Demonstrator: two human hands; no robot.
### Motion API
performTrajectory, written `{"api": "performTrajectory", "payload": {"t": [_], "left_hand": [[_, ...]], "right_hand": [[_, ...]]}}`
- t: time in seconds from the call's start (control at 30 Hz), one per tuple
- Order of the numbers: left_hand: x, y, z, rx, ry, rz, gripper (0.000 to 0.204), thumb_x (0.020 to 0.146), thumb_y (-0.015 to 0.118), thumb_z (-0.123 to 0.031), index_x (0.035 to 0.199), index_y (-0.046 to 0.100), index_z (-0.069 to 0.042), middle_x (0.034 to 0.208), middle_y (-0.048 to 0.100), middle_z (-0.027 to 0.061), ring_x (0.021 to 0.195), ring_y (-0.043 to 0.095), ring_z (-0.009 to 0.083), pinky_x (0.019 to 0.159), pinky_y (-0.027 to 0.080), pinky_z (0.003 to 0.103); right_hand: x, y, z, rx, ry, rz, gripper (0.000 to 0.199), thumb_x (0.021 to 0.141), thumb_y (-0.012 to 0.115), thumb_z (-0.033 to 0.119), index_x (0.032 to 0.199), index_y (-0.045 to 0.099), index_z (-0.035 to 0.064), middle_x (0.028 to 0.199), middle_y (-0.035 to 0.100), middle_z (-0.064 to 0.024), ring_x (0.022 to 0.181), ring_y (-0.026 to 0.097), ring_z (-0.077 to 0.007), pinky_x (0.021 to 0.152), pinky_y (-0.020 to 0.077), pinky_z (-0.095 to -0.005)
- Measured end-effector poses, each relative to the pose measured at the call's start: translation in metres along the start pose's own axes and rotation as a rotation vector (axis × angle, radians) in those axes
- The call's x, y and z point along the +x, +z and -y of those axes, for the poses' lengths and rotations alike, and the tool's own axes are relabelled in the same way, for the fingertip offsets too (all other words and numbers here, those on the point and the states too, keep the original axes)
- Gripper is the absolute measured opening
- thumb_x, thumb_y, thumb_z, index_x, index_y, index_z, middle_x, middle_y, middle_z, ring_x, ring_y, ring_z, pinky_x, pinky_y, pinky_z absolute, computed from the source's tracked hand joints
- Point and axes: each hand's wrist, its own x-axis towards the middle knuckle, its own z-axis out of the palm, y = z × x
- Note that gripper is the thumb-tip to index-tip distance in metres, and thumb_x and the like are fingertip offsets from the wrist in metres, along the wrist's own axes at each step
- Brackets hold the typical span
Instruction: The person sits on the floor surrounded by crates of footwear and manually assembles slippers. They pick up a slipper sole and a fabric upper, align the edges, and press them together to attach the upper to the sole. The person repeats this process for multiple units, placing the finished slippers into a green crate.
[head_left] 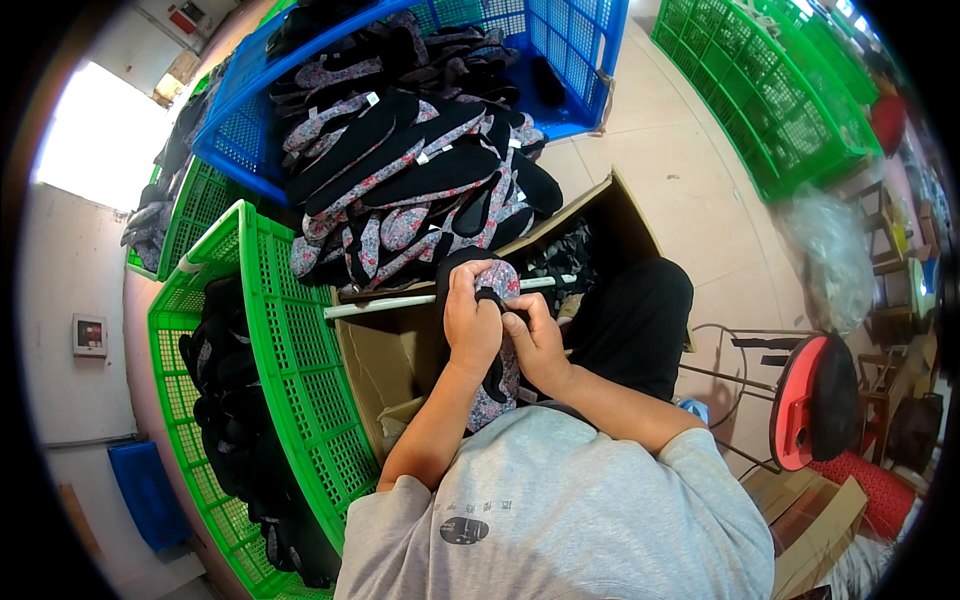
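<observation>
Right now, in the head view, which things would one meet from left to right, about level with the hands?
Wall box, green crate, left hand, right hand, dark-clothed knee, clear plastic bag.

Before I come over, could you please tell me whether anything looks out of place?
Floral slippers spill from the blue crate toward the cardboard box; odd because many lie outside the crate.

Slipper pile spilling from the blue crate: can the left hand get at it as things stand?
Probably, once freed: the pile lies just ahead and the way looks open, but the left hand is gripping a floral slipper.
</observation>
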Motion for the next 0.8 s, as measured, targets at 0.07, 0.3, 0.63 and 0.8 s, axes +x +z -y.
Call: {"api": "performTrajectory", "payload": {"t": [0.07, 0.3, 0.63, 0.8], "left_hand": [[-0.0003, -0.0002, -0.0002, 0.001, 0.012, -0.003, 0.042, 0.071, 0.041, 0.005, 0.108, 0.061, 0.0, 0.11, 0.06, 0.0157, 0.107, 0.057, 0.0344, 0.099, 0.043, 0.037], [-0.0013, 0.0002, -0.0009, 0.001, 0.014, 0.001, 0.042, 0.071, 0.042, 0.005, 0.108, 0.06, 0.0, 0.111, 0.06, 0.0159, 0.107, 0.057, 0.0349, 0.099, 0.043, 0.038], [-0.0006, 0.0003, 0.0021, 0.005, -0.003, 0.015, 0.042, 0.071, 0.042, 0.006, 0.108, 0.06, 0.001, 0.111, 0.06, 0.017, 0.108, 0.057, 0.0359, 0.099, 0.043, 0.038], [-0.0006, 0.001, 0.0022, 0.048, 0.015, 0.012, 0.041, 0.071, 0.043, 0.005, 0.109, 0.06, 0.0, 0.113, 0.06, 0.0169, 0.109, 0.057, 0.0365, 0.099, 0.043, 0.039]], "right_hand": [[-0.0001, 0.0008, -0.0006, -0.003, -0.021, -0.013, 0.022, 0.102, 0.056, 0.019, 0.113, 0.052, 0.0003, 0.102, 0.055, -0.0073, 0.092, 0.053, -0.0131, 0.083, 0.0455, -0.0276], [-0.0016, 0.0018, 0.0007, 0.06, 0.004, -0.033, 0.025, 0.102, 0.057, 0.023, 0.112, 0.053, 0.0005, 0.102, 0.055, -0.0062, 0.092, 0.053, -0.0122, 0.082, 0.045, -0.0262], [-0.0037, 0.0017, 0.0023, 0.151, 0.033, -0.054, 0.024, 0.102, 0.057, 0.021, 0.114, 0.052, 0.0013, 0.101, 0.053, -0.0047, 0.084, 0.05, -0.0082, 0.074, 0.044, -0.0234], [0.0003, -0.0031, 0.0005, 0.008, -0.03, -0.019, 0.026, 0.101, 0.057, 0.022, 0.114, 0.052, 0.001, 0.101, 0.053, -0.0056, 0.085, 0.052, -0.0104, 0.076, 0.0452, -0.0253]]}}
